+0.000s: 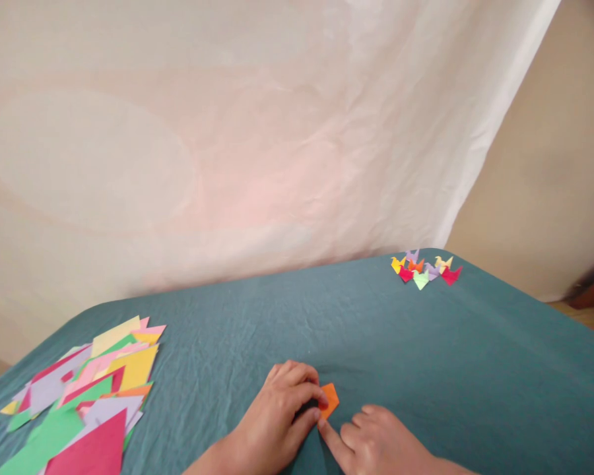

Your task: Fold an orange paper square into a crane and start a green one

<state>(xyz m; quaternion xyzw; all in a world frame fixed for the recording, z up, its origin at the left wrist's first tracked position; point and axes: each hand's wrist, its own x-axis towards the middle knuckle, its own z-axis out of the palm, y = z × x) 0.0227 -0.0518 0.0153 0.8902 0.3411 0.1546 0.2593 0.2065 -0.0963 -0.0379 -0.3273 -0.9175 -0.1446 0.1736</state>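
A small folded orange paper [330, 398] lies on the teal tablecloth [426, 356] near the front edge. My left hand [282, 412] is curled over the paper's left side, its fingertips pressing on it. My right hand [371, 442] sits just right of it, the index finger stretched out and touching the paper's lower corner, the other fingers curled in. Most of the paper is hidden under my left fingers.
A loose pile of coloured paper squares [84, 402] covers the table's front left. A cluster of several small folded paper birds [424, 268] stands at the far right. A pale cloth backdrop [228, 132] hangs behind the table.
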